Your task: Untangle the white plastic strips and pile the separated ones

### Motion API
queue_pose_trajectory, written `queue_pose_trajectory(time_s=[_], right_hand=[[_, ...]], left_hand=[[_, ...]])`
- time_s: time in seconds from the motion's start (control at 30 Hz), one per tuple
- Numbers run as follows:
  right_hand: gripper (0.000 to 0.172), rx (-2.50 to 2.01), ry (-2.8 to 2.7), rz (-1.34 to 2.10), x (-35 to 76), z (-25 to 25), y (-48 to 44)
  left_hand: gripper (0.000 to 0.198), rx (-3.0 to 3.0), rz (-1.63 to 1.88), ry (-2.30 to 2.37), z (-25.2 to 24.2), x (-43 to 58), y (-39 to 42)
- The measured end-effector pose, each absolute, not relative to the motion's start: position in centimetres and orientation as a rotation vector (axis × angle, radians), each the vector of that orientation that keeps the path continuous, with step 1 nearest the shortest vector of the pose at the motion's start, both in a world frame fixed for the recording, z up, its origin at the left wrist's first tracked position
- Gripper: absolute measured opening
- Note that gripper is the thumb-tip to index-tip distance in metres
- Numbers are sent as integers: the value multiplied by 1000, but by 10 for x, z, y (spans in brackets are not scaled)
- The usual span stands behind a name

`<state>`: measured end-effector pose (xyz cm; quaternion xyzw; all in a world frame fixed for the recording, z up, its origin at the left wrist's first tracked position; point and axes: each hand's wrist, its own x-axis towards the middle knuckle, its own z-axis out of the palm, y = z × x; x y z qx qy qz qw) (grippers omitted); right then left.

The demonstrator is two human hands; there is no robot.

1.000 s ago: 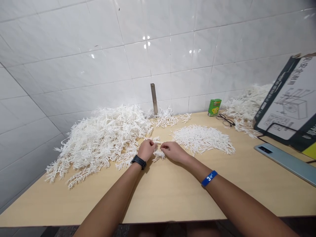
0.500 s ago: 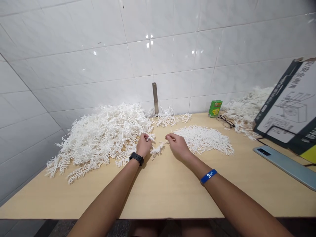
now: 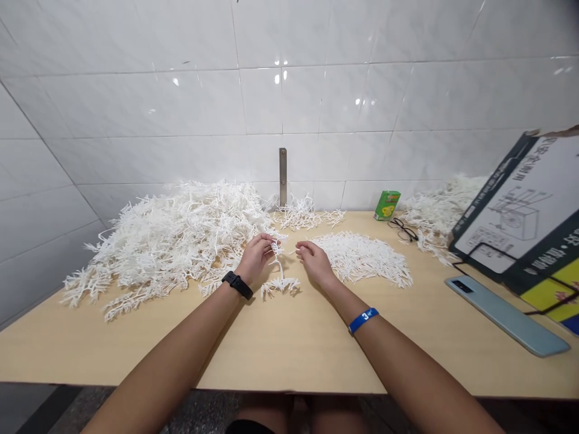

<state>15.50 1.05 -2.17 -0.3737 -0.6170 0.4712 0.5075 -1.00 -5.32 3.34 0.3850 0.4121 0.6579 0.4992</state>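
The left hand (image 3: 256, 259), a black wristwatch (image 3: 237, 285) on its wrist, is clenched in a pinch on the top of a white branching strand (image 3: 279, 284). The fingers hide the exact hold. The strand's thin stem drops to a feathery end that rests on the pale wooden table (image 3: 289, 355).

The right hand (image 3: 316, 264), with a blue wristband (image 3: 363, 320), sits just beside the strand, its fingers loosely curled. Its grip looks nearly closed, but I cannot tell whether it has a fine fibre or nothing at all.

Left of the strand, touching the left hand's wrist, spreads a large white heap of tangled strands (image 3: 172, 235); their material is hard to make out. To its right lies a flatter, combed patch of white strands (image 3: 362, 259). Farther off, beyond it, are a small white tuft (image 3: 301, 216) below a metal wall bracket (image 3: 283, 178), a small green box (image 3: 387, 205), thin-framed eyeglasses (image 3: 402, 229) and another white pile (image 3: 434, 211), which is partly hidden by a printed cardboard panel (image 3: 520, 211) cut off by the frame. Nearer that panel lies a pale blue-grey phone (image 3: 506, 314), face down.
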Motion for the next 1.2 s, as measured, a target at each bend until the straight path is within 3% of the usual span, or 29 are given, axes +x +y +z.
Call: queue_pose_trajectory(time_s=[0.23, 0.4, 0.63, 0.8, 1.07, 1.2], right_hand=[[27, -860, -1399, 1351, 149, -5, -6], [32, -780, -1438, 1548, 153, 0, -10], [35, -748, -1536, 1464, 151, -9, -12], [33, -826, -1549, 1345, 150, -16, -10], [20, -959, -1566, 1311, 155, -13, -11], [20, -905, -1692, 1238, 157, -11, -13]], left_hand=[[30, 813, 1442, 954, 26, -6, -51], [12, 1467, 1316, 1309, 17, -10, -45], [35, 1950, 1050, 1386, 9, -8, -47], [34, 1959, 1085, 1492, 1, -2, -48], [12, 1614, 1345, 1378, -1, -2, -39], [19, 1463, 1334, 1224, 4, -3, -39]])
